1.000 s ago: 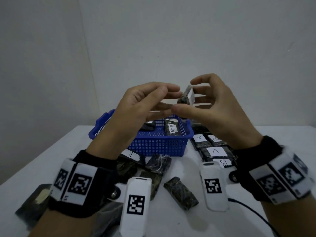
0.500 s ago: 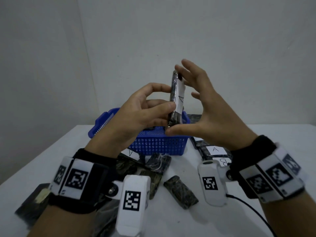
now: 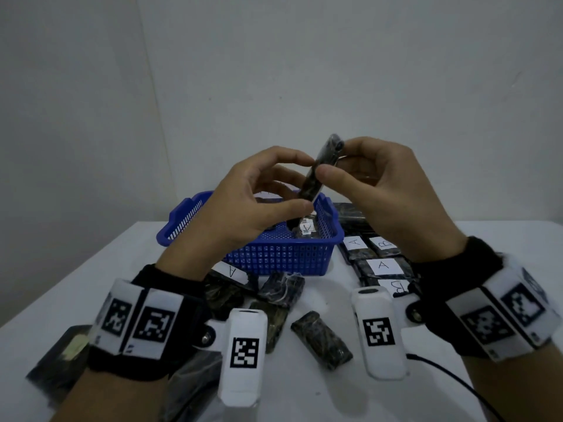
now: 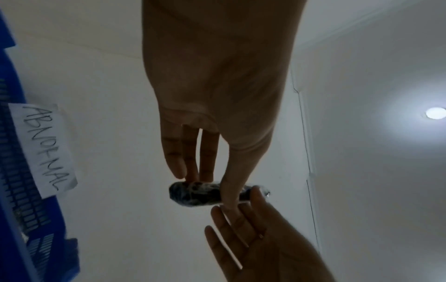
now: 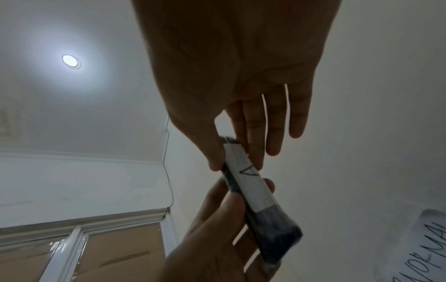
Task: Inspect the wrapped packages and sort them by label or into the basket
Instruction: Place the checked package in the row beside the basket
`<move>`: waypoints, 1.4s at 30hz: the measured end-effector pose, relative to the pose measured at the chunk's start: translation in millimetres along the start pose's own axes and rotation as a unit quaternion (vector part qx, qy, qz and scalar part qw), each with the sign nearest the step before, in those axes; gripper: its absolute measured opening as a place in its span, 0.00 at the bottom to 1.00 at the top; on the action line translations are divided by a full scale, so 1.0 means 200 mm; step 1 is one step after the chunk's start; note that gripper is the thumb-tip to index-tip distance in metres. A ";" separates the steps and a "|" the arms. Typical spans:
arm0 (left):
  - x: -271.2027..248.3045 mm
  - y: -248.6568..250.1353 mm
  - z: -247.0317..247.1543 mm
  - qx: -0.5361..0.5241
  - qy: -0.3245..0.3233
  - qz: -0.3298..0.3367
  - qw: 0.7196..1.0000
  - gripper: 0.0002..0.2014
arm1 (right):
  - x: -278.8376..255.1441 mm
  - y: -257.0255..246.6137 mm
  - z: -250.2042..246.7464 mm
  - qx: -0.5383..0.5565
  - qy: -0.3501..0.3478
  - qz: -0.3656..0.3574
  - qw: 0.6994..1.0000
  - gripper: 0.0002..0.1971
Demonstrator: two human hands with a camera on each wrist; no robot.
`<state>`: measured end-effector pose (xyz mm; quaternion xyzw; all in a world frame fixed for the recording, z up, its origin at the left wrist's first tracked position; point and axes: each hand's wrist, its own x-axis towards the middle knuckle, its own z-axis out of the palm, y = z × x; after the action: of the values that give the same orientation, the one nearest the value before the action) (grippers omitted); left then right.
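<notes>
A dark wrapped package (image 3: pixel 320 173) stands almost upright in the air above the blue basket (image 3: pixel 274 257), held by both hands. My left hand (image 3: pixel 262 196) pinches its lower part between thumb and fingers. My right hand (image 3: pixel 368 178) pinches its upper part. In the right wrist view the package (image 5: pixel 253 190) shows a white label with the letter A. In the left wrist view the package (image 4: pixel 200 194) appears dark and plastic-wrapped, and the basket (image 4: pixel 14 219) carries a paper tag reading ABNORMAL. A labelled package (image 3: pixel 306 229) lies inside the basket.
Right of the basket lie packages labelled A (image 3: pixel 382 266) and B (image 3: pixel 385 245) in rows. Several unlabelled dark packages (image 3: pixel 321 342) lie in front of the basket, with one A-labelled package (image 3: pixel 231 271). A flat dark object (image 3: pixel 61 357) sits near the white table's (image 3: pixel 426 391) left edge.
The package was turned in my hands: its white label faced me half a second ago, and now its dark side does. Both hands have shifted their hold on it.
</notes>
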<state>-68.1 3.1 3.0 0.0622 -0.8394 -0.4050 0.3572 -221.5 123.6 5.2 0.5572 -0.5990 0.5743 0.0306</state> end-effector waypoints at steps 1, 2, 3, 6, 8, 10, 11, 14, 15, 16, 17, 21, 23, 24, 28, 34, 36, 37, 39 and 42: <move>0.00 0.00 0.00 0.025 0.010 0.007 1.000 0.21 | 0.00 0.00 0.00 -0.003 -0.002 -0.004 1.000 0.14; 0.00 0.00 0.01 0.046 0.022 0.014 0.999 0.20 | -0.01 -0.01 0.01 -0.003 -0.004 -0.009 1.000 0.14; 0.00 0.01 0.01 0.060 0.033 0.022 0.997 0.20 | -0.01 -0.01 0.01 0.002 -0.006 -0.015 1.000 0.14; 0.00 0.03 0.00 0.080 0.052 0.049 0.994 0.22 | -0.01 -0.02 -0.01 0.065 -0.043 0.007 0.997 0.20; -0.01 0.04 0.00 0.079 0.058 0.066 0.993 0.22 | 0.00 -0.02 -0.02 0.136 -0.081 0.101 0.982 0.28; -0.01 0.04 0.00 0.071 0.056 0.083 0.992 0.21 | 0.00 -0.02 -0.02 0.199 -0.123 0.185 0.955 0.31; -0.01 0.03 0.00 0.071 0.051 0.090 0.992 0.21 | 0.00 -0.02 -0.01 0.217 -0.148 0.203 0.943 0.31; 0.00 0.01 -0.01 0.082 0.037 0.111 0.990 0.22 | -0.02 -0.01 0.01 0.241 -0.194 0.197 0.930 0.31; 0.00 0.01 -0.01 0.080 0.033 0.117 0.989 0.21 | -0.02 -0.01 0.03 0.246 -0.192 0.187 0.931 0.32; 0.00 0.01 -0.01 0.075 0.031 0.120 0.989 0.21 | -0.02 -0.02 0.04 0.250 -0.180 0.175 0.935 0.32; 0.00 0.01 -0.01 0.072 0.029 0.123 0.989 0.21 | -0.02 -0.03 0.06 0.251 -0.164 0.161 0.940 0.32; 0.01 0.00 -0.01 0.054 0.032 0.107 0.992 0.21 | -0.03 -0.05 0.09 0.224 -0.101 0.115 0.963 0.24; 0.01 -0.01 -0.02 0.041 0.052 0.063 0.996 0.19 | -0.02 -0.04 0.09 0.187 -0.059 0.108 0.975 0.31; 0.01 -0.01 -0.03 0.032 0.059 0.034 0.997 0.16 | -0.02 -0.02 0.08 0.172 -0.049 0.099 0.979 0.33; 0.01 -0.02 -0.02 -0.072 0.018 -0.067 0.995 0.14 | -0.02 0.03 0.02 0.135 -0.104 0.050 0.984 0.42; 0.00 -0.04 0.01 -0.107 0.006 -0.061 0.992 0.19 | -0.03 0.02 -0.02 0.042 -0.253 0.000 0.967 0.47; 0.00 -0.05 0.00 -0.109 0.010 -0.046 0.993 0.22 | -0.03 0.00 -0.03 0.043 -0.271 -0.001 0.962 0.46; 0.00 -0.05 0.00 -0.106 0.013 -0.040 0.993 0.23 | -0.03 0.00 -0.03 0.048 -0.273 0.005 0.961 0.46; 0.00 -0.06 0.00 -0.090 0.027 -0.034 0.995 0.23 | -0.03 0.00 -0.03 0.054 -0.259 0.039 0.964 0.45; 0.01 -0.08 0.01 -0.054 0.053 -0.022 0.997 0.25 | -0.02 0.03 -0.02 0.020 -0.220 0.078 0.972 0.41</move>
<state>-74.4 -7.2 -8.5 0.0825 -0.7946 -0.4536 0.3951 -227.1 127.9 0.3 0.6218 -0.6208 0.4504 -0.1583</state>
